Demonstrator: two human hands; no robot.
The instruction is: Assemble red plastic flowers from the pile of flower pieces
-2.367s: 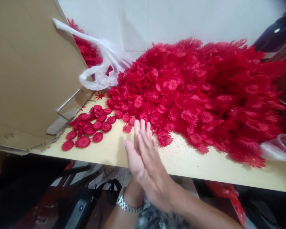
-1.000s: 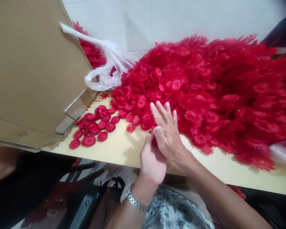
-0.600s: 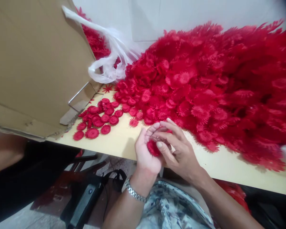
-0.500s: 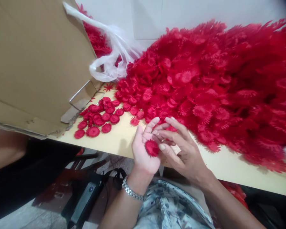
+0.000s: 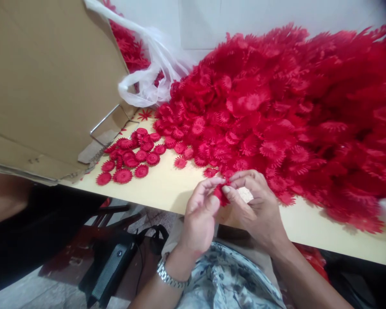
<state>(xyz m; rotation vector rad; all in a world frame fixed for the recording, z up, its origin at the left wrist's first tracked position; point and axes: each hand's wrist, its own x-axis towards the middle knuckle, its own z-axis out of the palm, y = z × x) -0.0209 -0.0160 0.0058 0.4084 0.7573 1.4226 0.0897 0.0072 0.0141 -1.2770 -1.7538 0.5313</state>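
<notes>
At the far left a large cardboard box (image 5: 48, 81) leans over the corner of the pale table (image 5: 161, 189), with a thin metal wire loop (image 5: 107, 122) at its lower edge. Just right of the box, a group of small flat red flower discs (image 5: 128, 156) lies loose on the tabletop, some overlapping, set a little apart from the main heap. Behind them a clear plastic bag (image 5: 148, 73) holding more red pieces slumps against the white wall. Below the table edge, a black bag (image 5: 116, 266) sits on the floor. Near the middle, at the front edge of the table, the left hand (image 5: 201, 216) wears a metal wristwatch (image 5: 172, 277) and has its thumb and fingers curled together, pinching one small red flower piece (image 5: 220, 194). The right hand (image 5: 259, 206) meets it from the other side, its thumb and forefinger also closed on the same piece, so the piece is gripped between both hands just above the table edge, close to the foot of the heap. From there to the right edge, a big pile of red plastic flowers (image 5: 292, 116) covers most of the table, banked up toward the wall. Below, the person's patterned clothing (image 5: 231, 283) shows between the forearms.
</notes>
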